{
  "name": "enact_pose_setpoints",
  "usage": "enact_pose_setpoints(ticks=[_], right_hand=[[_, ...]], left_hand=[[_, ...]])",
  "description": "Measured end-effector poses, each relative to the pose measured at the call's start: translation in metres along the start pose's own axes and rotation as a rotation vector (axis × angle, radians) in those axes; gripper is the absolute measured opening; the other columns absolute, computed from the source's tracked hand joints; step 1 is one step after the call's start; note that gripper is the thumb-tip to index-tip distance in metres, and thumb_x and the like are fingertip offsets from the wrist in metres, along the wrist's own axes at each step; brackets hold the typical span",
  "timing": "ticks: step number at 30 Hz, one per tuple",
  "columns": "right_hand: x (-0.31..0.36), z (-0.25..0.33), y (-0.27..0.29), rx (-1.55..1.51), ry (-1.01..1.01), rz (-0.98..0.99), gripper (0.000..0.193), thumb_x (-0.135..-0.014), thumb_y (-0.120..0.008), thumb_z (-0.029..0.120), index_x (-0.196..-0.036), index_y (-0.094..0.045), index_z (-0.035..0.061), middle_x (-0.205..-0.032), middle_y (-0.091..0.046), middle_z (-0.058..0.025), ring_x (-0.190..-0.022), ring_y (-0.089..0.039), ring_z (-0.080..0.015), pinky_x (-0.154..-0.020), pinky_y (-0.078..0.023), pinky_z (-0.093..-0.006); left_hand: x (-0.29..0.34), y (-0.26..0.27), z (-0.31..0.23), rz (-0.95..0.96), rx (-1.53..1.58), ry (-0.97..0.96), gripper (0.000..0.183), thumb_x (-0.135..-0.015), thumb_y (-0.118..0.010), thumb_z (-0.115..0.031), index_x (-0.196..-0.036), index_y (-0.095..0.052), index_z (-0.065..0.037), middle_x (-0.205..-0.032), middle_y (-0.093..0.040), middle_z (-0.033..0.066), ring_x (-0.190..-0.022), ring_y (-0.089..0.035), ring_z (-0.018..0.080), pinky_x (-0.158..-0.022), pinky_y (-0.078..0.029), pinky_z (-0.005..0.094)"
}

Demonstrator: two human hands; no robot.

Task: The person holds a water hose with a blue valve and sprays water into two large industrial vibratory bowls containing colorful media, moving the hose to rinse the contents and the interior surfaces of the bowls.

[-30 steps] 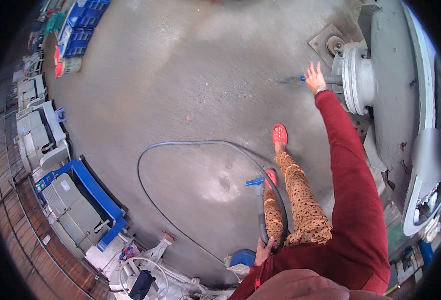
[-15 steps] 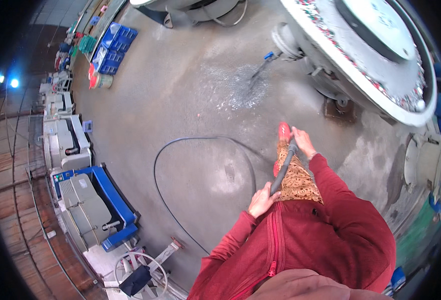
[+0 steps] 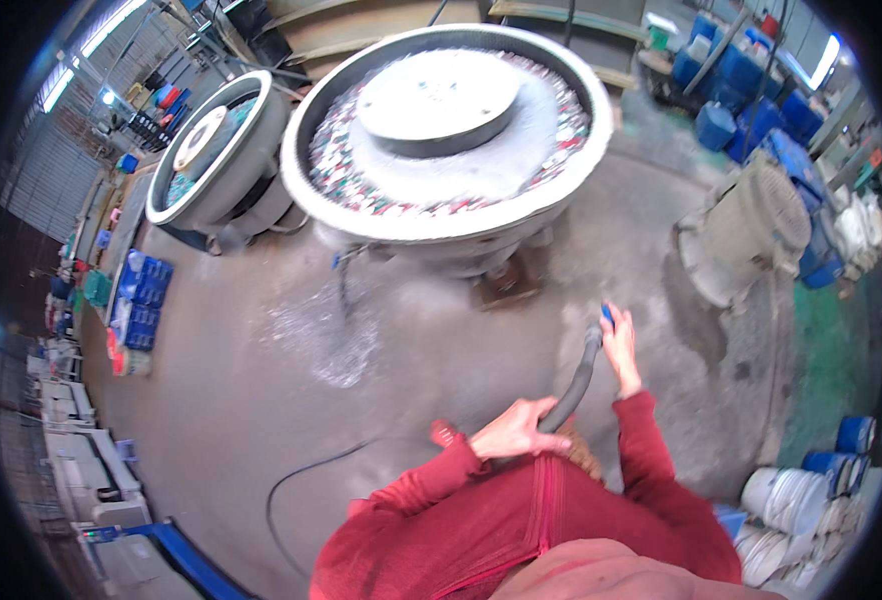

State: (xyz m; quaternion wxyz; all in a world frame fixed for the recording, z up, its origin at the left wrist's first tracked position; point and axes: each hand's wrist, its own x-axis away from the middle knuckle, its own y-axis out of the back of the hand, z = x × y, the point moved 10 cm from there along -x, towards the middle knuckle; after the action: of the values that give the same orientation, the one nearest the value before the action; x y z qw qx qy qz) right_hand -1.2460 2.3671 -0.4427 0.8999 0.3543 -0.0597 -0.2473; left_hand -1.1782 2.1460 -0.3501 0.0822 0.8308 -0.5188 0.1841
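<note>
My left hand (image 3: 519,430) is wrapped round a thick grey hose (image 3: 579,380) close in front of my waist. Beyond it, the hose bends up and away toward my right hand (image 3: 619,350). The fingers of that hand are closed at the hose's front end, on a small blue valve handle (image 3: 608,314). Ahead stands a large round tub (image 3: 311,205) with a pale rim, holding a ring of small red, green and white pieces round a raised white centre. Water runs from a drain spout (image 3: 343,258) low on its left side onto the floor.
A second, smaller tub (image 3: 168,212) stands at far left. Blue crates (image 3: 139,328) sit on the left; a beige ribbed machine (image 3: 751,235) stands at right. White buckets (image 3: 783,500) are near right. Thin dark hose (image 3: 301,470) loops over the wet floor (image 3: 411,360).
My view has swung right and lifted, bringing the large tub to the upper middle. My right hand has moved farther out with the hose's end, and the blue handle now shows at its fingers.
</note>
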Motion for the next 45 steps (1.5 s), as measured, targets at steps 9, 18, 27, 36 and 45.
enact_pose_setpoints(ticks=[9,18,27,36,45], right_hand=[[-0.123,-0.083,0.233,0.094,0.026,-0.175,0.032,-0.080,-0.055,0.012,-0.112,-0.055,0.0082,-0.092,-0.052,-0.0160,-0.093,-0.051,-0.0310,-0.084,-0.039,-0.0379],[-0.339,-0.048,0.286,0.019,0.201,-0.161,0.053,-0.093,-0.030,0.044,-0.126,-0.043,0.0056,-0.113,-0.051,-0.0171,-0.112,-0.042,-0.0336,-0.098,-0.028,-0.0392],[-0.580,0.028,0.286,-0.811,0.302,0.214,0.058,-0.093,-0.028,0.048,-0.086,-0.059,-0.0009,-0.082,-0.055,-0.0081,-0.085,-0.048,-0.0164,-0.085,-0.032,-0.0293],[-0.721,0.068,0.159,-1.361,0.297,1.060,0.056,-0.092,-0.034,0.027,-0.040,-0.038,0.0065,-0.048,-0.039,-0.0068,-0.067,-0.043,-0.0182,-0.099,-0.030,-0.0355],[-0.807,0.051,0.077,-1.168,0.091,1.290,0.014,-0.079,-0.061,0.013,-0.075,-0.061,-0.0001,-0.062,-0.051,-0.0023,-0.066,-0.047,-0.0077,-0.072,-0.042,-0.0219]], left_hand=[[-0.173,-0.135,-0.103,0.344,0.207,-0.115,0.058,-0.082,-0.062,-0.014,-0.132,-0.032,-0.006,-0.069,-0.050,0.0005,-0.052,-0.045,0.0054,-0.050,-0.040,0.0218],[-0.357,-0.104,-0.205,-0.183,-0.010,-0.493,0.049,-0.081,-0.061,-0.013,-0.123,-0.038,-0.006,-0.080,-0.048,0.0008,-0.074,-0.046,0.0071,-0.070,-0.041,0.0236],[-0.551,-0.051,-0.330,-0.224,0.280,-0.553,0.033,-0.081,-0.061,-0.013,-0.106,-0.041,-0.008,-0.081,-0.043,0.0002,-0.072,-0.041,0.0065,-0.063,-0.038,0.0235],[-0.697,0.046,-0.383,-0.612,0.426,-0.605,0.035,-0.080,-0.062,-0.010,-0.105,-0.039,-0.008,-0.074,-0.041,-0.0020,-0.066,-0.040,0.0059,-0.059,-0.037,0.0222],[-0.807,0.137,-0.438,-1.205,0.297,-0.544,0.035,-0.080,-0.062,-0.013,-0.104,-0.038,-0.006,-0.071,-0.042,0.0009,-0.064,-0.044,0.0096,-0.059,-0.039,0.0250]])
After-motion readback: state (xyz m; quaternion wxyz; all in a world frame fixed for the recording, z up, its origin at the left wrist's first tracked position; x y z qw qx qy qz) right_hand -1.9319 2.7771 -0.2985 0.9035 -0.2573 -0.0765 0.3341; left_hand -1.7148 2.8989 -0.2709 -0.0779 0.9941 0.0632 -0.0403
